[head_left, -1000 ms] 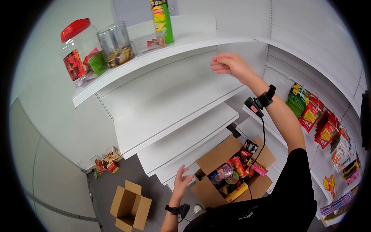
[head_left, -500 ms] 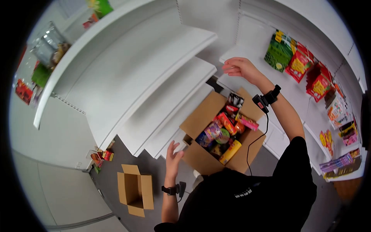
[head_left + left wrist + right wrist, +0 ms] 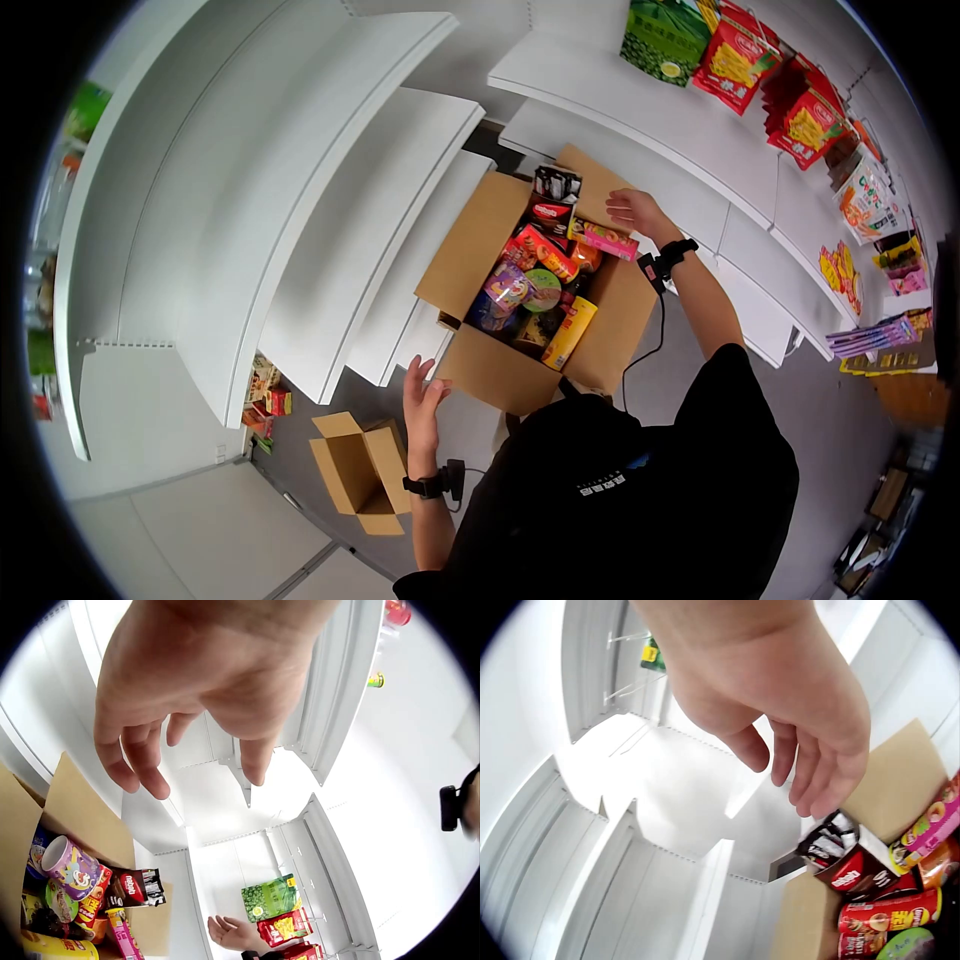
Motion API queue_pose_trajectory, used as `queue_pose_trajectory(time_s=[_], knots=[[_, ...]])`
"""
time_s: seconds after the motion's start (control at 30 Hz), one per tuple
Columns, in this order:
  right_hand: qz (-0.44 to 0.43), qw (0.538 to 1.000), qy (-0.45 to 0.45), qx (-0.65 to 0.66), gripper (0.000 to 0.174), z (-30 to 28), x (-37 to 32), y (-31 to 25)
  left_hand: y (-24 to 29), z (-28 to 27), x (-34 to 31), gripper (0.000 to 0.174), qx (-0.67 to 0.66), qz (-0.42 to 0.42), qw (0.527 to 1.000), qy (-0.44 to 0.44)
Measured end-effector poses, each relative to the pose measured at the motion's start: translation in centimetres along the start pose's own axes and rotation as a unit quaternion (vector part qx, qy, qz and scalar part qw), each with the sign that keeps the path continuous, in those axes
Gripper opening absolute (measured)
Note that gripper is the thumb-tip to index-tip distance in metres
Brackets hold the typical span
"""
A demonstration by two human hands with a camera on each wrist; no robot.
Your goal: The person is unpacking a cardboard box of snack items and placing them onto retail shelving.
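Observation:
My right hand hovers at the right flap of a large open cardboard box, its fingers loosely bent and holding nothing. Packed in the box are a pink snack box, a yellow carton, a purple patterned cup, a green-lidded tub and a dark coffee box topped with black sachets. My left hand is raised beside the box's near-left flap, fingers spread and nothing in them. The left wrist view shows the same loose, bare-handed pose.
White shelves rise on the left. Along the right shelving hang red snack bags and a green bag. A smaller open cardboard box stands on the floor at the lower left, with several small packages by the wall.
The head view has swung down and right, away from the upper shelf with its jars. My right hand has come down from in front of the shelves to the large box; both hands stay unfilled.

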State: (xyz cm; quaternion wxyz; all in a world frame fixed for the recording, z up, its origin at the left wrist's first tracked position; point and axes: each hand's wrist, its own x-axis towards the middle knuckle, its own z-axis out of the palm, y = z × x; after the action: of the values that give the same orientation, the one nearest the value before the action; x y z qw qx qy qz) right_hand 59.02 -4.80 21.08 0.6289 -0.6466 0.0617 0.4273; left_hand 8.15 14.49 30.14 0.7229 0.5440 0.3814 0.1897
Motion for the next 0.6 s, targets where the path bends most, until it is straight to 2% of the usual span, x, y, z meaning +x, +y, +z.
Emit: queue_pose_trajectory(time_s=[0.17, 0.27, 0.43, 0.6], knots=[[0.038, 0.992, 0.095, 0.078, 0.033, -6.4, 2.5, 6.4, -0.2, 2.2, 1.1, 0.064, 0.018, -0.017, 1.000, -0.012], [0.036, 0.981, 0.119, 0.148, 0.034, -9.7, 4.6, 10.7, 0.1, 4.0, 1.6, 0.064, 0.035, -0.026, 0.999, -0.017], [0.055, 0.969, 0.153, 0.185, 0.029, -11.5, 5.1, 14.0, 0.2, 6.7, 2.5, 0.064, 0.054, -0.038, 0.998, -0.019], [0.090, 0.962, 0.202, 0.162, 0.024, -12.5, 7.6, 17.0, -0.2, 8.5, 2.5, 0.066, 0.075, -0.059, 0.995, -0.013]])
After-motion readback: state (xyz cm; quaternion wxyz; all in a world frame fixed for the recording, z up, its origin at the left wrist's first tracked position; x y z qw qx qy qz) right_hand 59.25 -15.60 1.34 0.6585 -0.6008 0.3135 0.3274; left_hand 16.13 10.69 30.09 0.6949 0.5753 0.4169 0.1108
